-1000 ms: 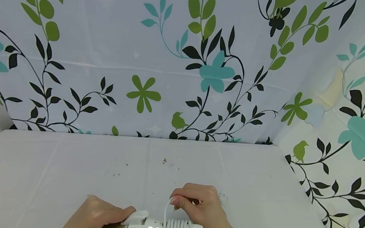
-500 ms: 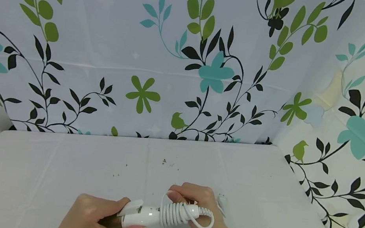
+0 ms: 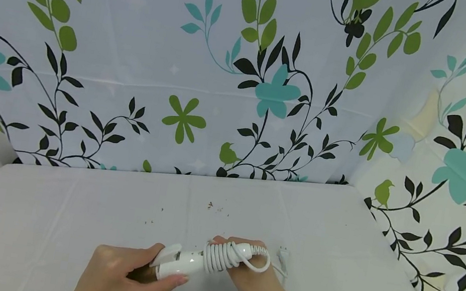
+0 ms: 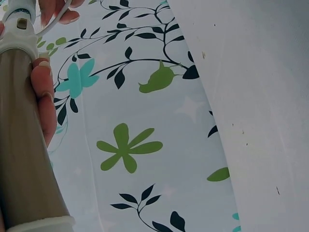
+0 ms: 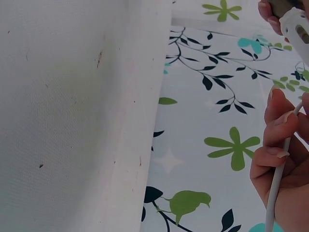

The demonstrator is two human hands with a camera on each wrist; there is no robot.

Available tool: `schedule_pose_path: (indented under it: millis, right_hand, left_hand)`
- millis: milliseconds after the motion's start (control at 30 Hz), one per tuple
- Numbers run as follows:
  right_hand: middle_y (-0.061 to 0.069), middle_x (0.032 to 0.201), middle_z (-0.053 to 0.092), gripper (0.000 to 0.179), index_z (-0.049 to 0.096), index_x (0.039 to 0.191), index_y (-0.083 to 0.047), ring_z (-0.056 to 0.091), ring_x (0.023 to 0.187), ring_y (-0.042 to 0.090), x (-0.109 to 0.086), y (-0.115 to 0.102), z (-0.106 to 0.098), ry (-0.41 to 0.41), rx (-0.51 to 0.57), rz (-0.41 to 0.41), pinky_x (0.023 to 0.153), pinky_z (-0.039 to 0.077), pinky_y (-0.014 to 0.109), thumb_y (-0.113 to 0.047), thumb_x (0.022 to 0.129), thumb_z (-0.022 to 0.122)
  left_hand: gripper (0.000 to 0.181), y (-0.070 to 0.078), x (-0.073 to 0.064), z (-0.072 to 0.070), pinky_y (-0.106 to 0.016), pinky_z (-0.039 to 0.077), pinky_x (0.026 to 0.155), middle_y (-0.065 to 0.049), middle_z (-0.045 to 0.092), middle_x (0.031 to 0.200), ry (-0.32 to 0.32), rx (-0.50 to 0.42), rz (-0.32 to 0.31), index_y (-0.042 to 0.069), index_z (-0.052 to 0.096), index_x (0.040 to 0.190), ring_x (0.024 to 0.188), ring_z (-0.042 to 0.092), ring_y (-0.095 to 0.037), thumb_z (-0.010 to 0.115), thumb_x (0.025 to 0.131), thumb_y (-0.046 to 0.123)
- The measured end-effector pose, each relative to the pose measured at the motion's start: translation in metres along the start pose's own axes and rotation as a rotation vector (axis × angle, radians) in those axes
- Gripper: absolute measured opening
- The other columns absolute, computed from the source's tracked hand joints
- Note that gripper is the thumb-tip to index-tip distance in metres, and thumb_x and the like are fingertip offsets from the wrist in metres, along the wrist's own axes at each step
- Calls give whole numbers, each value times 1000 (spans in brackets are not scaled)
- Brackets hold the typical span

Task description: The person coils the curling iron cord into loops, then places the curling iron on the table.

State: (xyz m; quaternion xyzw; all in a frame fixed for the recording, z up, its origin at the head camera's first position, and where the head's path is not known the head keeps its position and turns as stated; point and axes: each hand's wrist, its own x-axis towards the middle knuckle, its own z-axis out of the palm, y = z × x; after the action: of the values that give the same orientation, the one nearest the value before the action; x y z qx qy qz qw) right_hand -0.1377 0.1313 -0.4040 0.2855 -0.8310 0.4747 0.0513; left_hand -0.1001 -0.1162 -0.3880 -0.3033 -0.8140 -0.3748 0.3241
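Observation:
A curling iron [image 3: 181,264] with a white handle and a brown barrel [image 4: 24,140] is held low in the head view, its handle end tilted up to the right. My left hand [image 3: 117,269] grips it around the barrel and clamp area, thumb along the near side. White cord [image 3: 217,257] is wound in several turns around the handle, with a loose loop at the end. Behind the handle, my right hand [image 3: 255,279] is partly hidden. In the right wrist view its curled fingers hold a length of the cord [image 5: 275,193].
The plug [image 3: 283,256] hangs or lies just right of my right hand. Small brown crumbs [image 3: 210,205] dot the white table [image 3: 89,214]. Patterned fabric [image 3: 147,50] with leaves and flowers rises behind the table and on both sides.
The curling iron's handle end has risen and tilted up. My right hand has passed from above the handle to behind it with the cord. More of the plug shows.

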Motion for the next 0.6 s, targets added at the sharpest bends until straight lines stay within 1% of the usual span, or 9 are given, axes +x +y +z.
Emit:
schedule_pose_path:
  millis: [33,100,133,200,233,333,433,533,600]
  right_hand:
    - [-4,77,72,13,75,96,-12,65,74,0,0,-1,0,-15,23,48,72,55,22,-20,98,64]
    - [-3,71,68,19,72,91,-11,61,69,1,0,-2,1,-38,92,130,69,54,23,-24,100,62]
    - [-2,70,67,18,71,90,-10,60,68,1,0,-3,1,-46,113,145,69,53,24,-21,101,61]
    - [0,70,67,11,69,91,-9,60,68,2,-2,-3,1,-51,129,143,66,52,23,-13,99,62]
    - [0,70,66,10,67,89,-8,60,67,3,-1,-3,1,-52,122,121,64,52,23,-9,98,62]
    - [0,72,64,11,68,93,-8,60,66,3,-2,-2,2,-56,97,37,60,52,22,1,94,62]
    - [-2,72,62,12,67,91,-11,56,64,1,-1,-2,3,-64,63,-28,58,51,20,-4,98,60]
    - [-3,69,61,18,66,87,-15,48,58,-4,0,-3,3,-81,39,-44,52,46,17,-13,102,58]
    - [-5,68,61,23,65,83,-16,43,54,-7,1,-4,3,-92,19,-51,48,42,16,-18,104,55]
  left_hand:
    - [35,-1,0,1,-3,32,45,17,54,53,17,3,15,14,73,82,48,39,16,82,79,48]
    - [37,-2,-1,1,-3,31,45,17,53,53,30,20,14,14,74,82,48,38,16,80,80,50]
    - [38,-3,-1,1,-3,31,45,17,52,52,35,30,10,14,74,82,48,37,16,80,81,51]
    - [37,-3,-1,0,-4,30,45,18,51,53,41,57,-4,15,74,81,48,36,16,82,78,51]
    - [36,-3,-1,0,-4,29,45,19,50,53,45,67,-12,15,74,81,49,35,16,84,76,50]
    - [34,-1,0,-1,-4,27,44,21,46,53,48,106,-50,18,73,78,49,32,16,89,70,46]
    - [35,2,2,-2,-5,27,44,22,45,51,44,160,-121,16,75,77,48,29,16,93,64,43]
    - [41,4,3,-3,-7,30,43,17,55,51,59,210,-222,10,80,81,46,33,15,96,59,39]
    - [46,5,3,-3,-9,32,42,12,61,53,80,229,-272,5,81,84,46,36,14,97,57,38]
